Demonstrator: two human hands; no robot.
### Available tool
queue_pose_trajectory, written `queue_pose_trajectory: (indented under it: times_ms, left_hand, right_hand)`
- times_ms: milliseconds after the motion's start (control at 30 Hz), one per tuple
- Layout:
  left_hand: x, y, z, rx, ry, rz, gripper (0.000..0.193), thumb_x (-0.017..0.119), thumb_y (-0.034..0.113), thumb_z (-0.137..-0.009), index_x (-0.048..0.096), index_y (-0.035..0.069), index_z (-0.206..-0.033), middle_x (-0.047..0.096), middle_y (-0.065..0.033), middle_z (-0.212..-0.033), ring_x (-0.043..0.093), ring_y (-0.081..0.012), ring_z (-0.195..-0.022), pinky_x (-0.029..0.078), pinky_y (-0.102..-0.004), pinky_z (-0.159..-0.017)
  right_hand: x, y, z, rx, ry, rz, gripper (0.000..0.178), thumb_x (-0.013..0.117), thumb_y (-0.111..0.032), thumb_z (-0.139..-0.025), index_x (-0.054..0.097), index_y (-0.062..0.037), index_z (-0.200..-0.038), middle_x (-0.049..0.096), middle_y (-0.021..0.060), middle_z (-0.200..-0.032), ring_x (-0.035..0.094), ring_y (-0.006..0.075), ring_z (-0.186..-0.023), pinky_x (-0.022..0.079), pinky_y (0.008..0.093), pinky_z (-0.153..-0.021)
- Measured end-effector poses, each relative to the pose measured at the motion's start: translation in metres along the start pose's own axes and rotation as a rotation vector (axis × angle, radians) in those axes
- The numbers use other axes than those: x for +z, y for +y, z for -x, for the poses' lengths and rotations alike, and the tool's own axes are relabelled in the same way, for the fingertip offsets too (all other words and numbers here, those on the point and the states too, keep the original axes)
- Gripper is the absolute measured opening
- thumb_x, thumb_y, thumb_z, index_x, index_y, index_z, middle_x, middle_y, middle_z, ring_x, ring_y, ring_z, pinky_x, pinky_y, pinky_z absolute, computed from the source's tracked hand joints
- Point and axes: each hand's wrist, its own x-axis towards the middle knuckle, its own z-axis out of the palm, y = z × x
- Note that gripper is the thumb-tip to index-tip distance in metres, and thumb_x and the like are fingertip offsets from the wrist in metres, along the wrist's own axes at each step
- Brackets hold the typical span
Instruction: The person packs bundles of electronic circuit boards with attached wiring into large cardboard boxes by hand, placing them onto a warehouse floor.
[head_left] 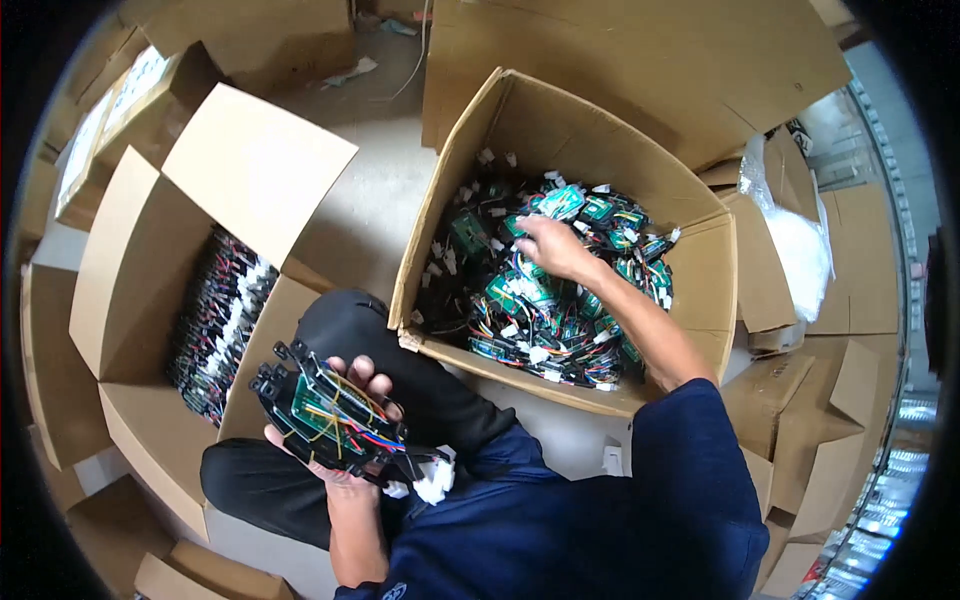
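My left hand [345,440] is wrapped round a bundle of wired circuit boards [325,405]. The bundle has green boards, black plugs at one end, coloured wires and white connectors [436,478] hanging at the other. My right hand [548,245] reaches into a large open cardboard box [565,385], its fingers curled at the edge of a green circuit board [517,226] on the heap. More wired circuit boards [510,290] fill the lower part of this box, tangled together. The fingertips of my right hand are partly hidden among them.
At the left, an open cardboard carton [130,270] holds upright rows of wired boards [222,320]. Flattened cardboard [640,70] stands behind the large box. Further cartons [815,430] and a white plastic bag [798,255] are at the right. My bent legs [350,330] lie between the two boxes.
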Motion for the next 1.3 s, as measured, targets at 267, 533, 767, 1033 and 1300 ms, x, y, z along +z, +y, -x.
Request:
queue_pose_trajectory:
  times_ms: [267,533,767,1033,1300]
  left_hand:
    - [-0.004,0.002,0.004,0.029,0.057,-0.008,0.102,0.072,0.077,-0.077,0.046,0.003,-0.143,0.057,-0.019,-0.125,0.057,-0.0394,-0.117,0.053,-0.0562,-0.094]
    - [-0.007,-0.005,0.001,0.031,0.053,0.053,0.103,0.073,0.076,-0.077,0.045,0.002,-0.143,0.056,-0.0198,-0.123,0.057,-0.0399,-0.116,0.053,-0.061,-0.093]
    - [0.0,-0.006,-0.006,0.023,0.032,0.061,0.103,0.071,0.075,-0.079,0.042,0.001,-0.145,0.055,-0.0209,-0.125,0.058,-0.0409,-0.118,0.054,-0.0618,-0.095]
    - [0.007,-0.004,0.01,0.047,0.193,-0.026,0.105,0.072,0.077,-0.076,0.043,0.003,-0.143,0.057,-0.0185,-0.123,0.06,-0.038,-0.115,0.055,-0.0596,-0.094]
    - [0.016,-0.003,-0.003,0.037,0.094,0.053,0.108,0.063,0.084,-0.077,0.041,0.005,-0.147,0.057,-0.019,-0.127,0.06,-0.0377,-0.117,0.043,-0.0632,-0.109]
  right_hand:
    - [0.018,0.006,0.004,-0.384,-0.5,0.594,0.043,0.073,-0.014,-0.077,0.065,-0.0081,-0.119,0.069,0.0108,-0.113,0.06,0.0287,-0.12,0.044,0.045,-0.103]
    - [-0.058,0.03,0.028,-0.046,-0.665,0.553,0.038,0.08,-0.039,-0.08,0.075,-0.0027,-0.089,0.074,0.0203,-0.091,0.072,0.0371,-0.084,0.057,0.0467,-0.077]
    - [0.019,0.103,-0.011,0.9,0.447,-1.067,0.028,0.078,-0.032,-0.091,0.072,-0.0047,-0.095,0.07,0.0043,-0.084,0.057,0.0146,-0.061,0.044,0.0326,-0.053]
    - [0.064,0.038,-0.098,1.253,0.774,-0.236,0.05,0.077,-0.048,-0.085,0.066,-0.0144,-0.121,0.053,0.0255,-0.128,0.06,0.0465,-0.112,0.049,0.0545,-0.096]
    - [0.004,0.088,-0.034,0.602,1.02,-0.128,0.05,0.088,-0.031,-0.077,0.068,0.0013,-0.109,0.068,0.0197,-0.104,0.067,0.0305,-0.086,0.053,0.0429,-0.079]
